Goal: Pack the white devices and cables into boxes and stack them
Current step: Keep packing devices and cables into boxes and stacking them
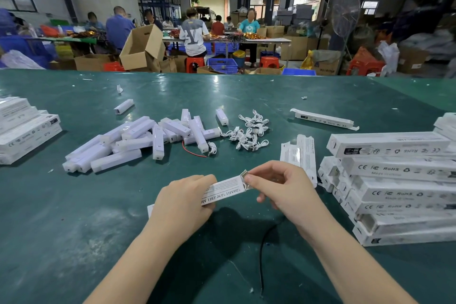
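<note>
On your far left, a stack of packed boxes point(23, 128) sits on the green table point(74, 217). Next, white devices point(138, 140) lie heaped, with coiled cables point(249, 131) beside them. Your left hand point(182, 205) wraps one long box point(225, 189); your right hand point(283, 186) pinches its end flap. At right, boxes point(399, 187) lie stacked.

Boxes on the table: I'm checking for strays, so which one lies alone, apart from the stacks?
The long flat box beyond the right-hand stack, lying singly on the green table with end flaps open.
</note>
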